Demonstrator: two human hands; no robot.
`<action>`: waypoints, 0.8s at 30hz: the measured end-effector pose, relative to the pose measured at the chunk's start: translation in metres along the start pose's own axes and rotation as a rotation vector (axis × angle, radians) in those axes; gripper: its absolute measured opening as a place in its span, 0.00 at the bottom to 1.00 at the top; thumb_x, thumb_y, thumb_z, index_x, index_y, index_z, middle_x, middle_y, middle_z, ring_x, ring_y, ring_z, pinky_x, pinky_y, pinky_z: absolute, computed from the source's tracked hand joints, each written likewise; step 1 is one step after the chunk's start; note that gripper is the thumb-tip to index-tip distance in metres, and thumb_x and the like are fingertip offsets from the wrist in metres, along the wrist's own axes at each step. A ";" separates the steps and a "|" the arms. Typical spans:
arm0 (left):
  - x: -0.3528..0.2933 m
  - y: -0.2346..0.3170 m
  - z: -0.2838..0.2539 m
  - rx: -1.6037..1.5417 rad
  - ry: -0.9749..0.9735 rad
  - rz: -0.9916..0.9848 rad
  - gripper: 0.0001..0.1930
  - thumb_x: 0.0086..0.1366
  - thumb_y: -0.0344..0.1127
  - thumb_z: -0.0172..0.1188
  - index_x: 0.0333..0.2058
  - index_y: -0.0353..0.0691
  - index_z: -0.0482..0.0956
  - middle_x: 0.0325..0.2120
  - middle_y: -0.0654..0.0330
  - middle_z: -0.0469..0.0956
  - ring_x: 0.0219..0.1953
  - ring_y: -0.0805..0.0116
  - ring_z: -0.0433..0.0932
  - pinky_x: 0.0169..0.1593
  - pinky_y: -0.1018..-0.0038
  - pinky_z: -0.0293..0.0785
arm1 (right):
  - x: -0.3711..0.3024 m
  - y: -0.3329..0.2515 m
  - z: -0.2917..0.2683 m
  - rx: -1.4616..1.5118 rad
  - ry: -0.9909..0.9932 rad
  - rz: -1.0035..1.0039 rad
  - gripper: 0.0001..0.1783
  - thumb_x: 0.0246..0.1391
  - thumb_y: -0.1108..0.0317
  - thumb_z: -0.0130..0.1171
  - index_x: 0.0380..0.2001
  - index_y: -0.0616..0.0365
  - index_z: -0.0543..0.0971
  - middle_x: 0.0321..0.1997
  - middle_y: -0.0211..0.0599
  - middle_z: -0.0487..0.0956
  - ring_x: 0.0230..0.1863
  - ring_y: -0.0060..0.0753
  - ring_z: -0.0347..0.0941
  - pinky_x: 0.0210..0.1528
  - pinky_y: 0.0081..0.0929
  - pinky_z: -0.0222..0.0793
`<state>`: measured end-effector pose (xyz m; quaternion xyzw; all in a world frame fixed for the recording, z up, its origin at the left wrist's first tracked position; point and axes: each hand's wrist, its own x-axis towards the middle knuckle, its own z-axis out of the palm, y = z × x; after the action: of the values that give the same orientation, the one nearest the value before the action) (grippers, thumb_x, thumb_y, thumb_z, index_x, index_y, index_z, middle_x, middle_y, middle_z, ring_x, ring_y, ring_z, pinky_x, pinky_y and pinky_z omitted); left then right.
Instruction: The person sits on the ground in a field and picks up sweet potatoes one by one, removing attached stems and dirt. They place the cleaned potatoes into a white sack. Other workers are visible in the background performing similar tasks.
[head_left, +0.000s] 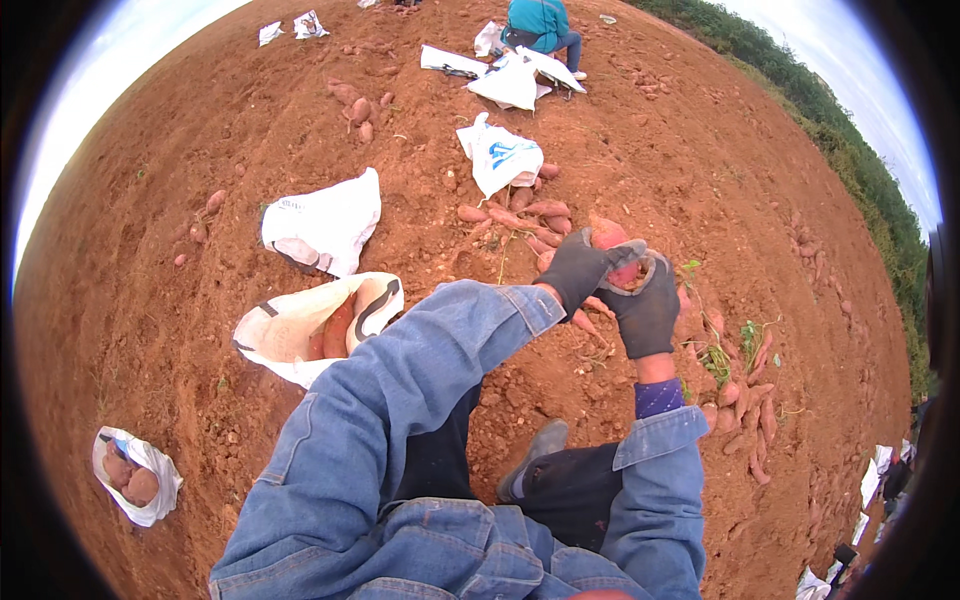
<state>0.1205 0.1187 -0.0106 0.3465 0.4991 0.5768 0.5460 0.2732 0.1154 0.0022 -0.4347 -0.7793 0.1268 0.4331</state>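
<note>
both gloved hands close on one sweet potato (612, 240) at about two o'clock: left hand (582, 270) grips its near side, right hand (648, 312) cups beneath. rubbing soil off goes best held firmly, with the open white sack (290, 325) at nine o'clock.

white sacks (322, 225) on red soil (150, 330)

Red-brown soil (150, 300), scattered sweet potatoes (525, 215), white sacks (325, 225) (some partly filled), few green sprigs (750, 335)
</note>
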 end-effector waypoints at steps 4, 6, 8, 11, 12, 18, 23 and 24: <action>-0.006 -0.002 -0.016 -0.182 -0.105 -0.174 0.38 0.53 0.57 0.77 0.56 0.39 0.76 0.48 0.54 0.81 0.42 0.62 0.84 0.35 0.55 0.85 | 0.002 0.005 0.004 0.097 -0.040 0.018 0.37 0.39 0.47 0.80 0.48 0.58 0.79 0.46 0.47 0.83 0.48 0.50 0.81 0.47 0.40 0.76; -0.001 -0.007 -0.030 0.373 -0.188 0.529 0.41 0.48 0.55 0.80 0.57 0.41 0.76 0.50 0.55 0.80 0.46 0.60 0.84 0.42 0.55 0.84 | 0.003 0.005 0.004 0.147 -0.135 0.115 0.38 0.40 0.45 0.78 0.49 0.57 0.79 0.46 0.48 0.84 0.47 0.50 0.82 0.47 0.40 0.76; 0.006 -0.013 -0.039 0.323 -0.305 0.384 0.48 0.35 0.53 0.85 0.57 0.40 0.76 0.51 0.57 0.79 0.50 0.59 0.81 0.52 0.59 0.79 | 0.003 0.002 -0.001 0.117 -0.245 0.158 0.40 0.42 0.39 0.75 0.52 0.56 0.79 0.45 0.48 0.85 0.47 0.50 0.82 0.49 0.40 0.76; 0.013 -0.018 -0.044 0.763 -0.314 0.725 0.48 0.34 0.51 0.87 0.56 0.40 0.76 0.50 0.58 0.79 0.51 0.60 0.80 0.57 0.65 0.76 | 0.002 -0.010 -0.004 -0.017 -0.252 0.115 0.42 0.43 0.36 0.74 0.54 0.55 0.79 0.46 0.48 0.85 0.48 0.50 0.82 0.49 0.41 0.76; 0.013 -0.020 -0.042 0.770 -0.253 0.949 0.31 0.59 0.52 0.74 0.54 0.39 0.77 0.46 0.60 0.79 0.46 0.65 0.81 0.46 0.69 0.81 | 0.001 -0.014 -0.006 0.038 -0.265 0.119 0.44 0.43 0.34 0.73 0.54 0.55 0.78 0.47 0.48 0.85 0.49 0.51 0.82 0.50 0.42 0.76; 0.013 -0.026 -0.036 -0.112 -0.270 0.120 0.23 0.72 0.47 0.60 0.60 0.44 0.75 0.47 0.62 0.79 0.44 0.70 0.81 0.40 0.67 0.84 | -0.001 -0.021 -0.006 0.016 -0.270 0.076 0.43 0.46 0.33 0.71 0.52 0.58 0.79 0.44 0.51 0.85 0.46 0.54 0.82 0.48 0.44 0.77; 0.021 -0.018 -0.036 -0.399 -0.329 -0.098 0.23 0.72 0.42 0.58 0.62 0.43 0.73 0.51 0.60 0.78 0.54 0.63 0.79 0.51 0.60 0.83 | -0.004 -0.008 0.003 0.123 -0.189 -0.012 0.39 0.52 0.33 0.66 0.45 0.64 0.79 0.38 0.56 0.83 0.41 0.57 0.82 0.44 0.50 0.76; 0.023 -0.015 -0.034 -0.418 -0.343 -0.072 0.23 0.72 0.41 0.58 0.62 0.42 0.72 0.51 0.59 0.78 0.55 0.62 0.79 0.53 0.58 0.82 | -0.004 -0.006 0.006 0.090 -0.142 -0.025 0.38 0.53 0.33 0.65 0.43 0.64 0.79 0.36 0.56 0.83 0.40 0.58 0.82 0.43 0.50 0.76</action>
<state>0.0888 0.1328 -0.0374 0.3009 0.2814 0.5802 0.7026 0.2661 0.1102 -0.0002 -0.3950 -0.8071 0.1865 0.3973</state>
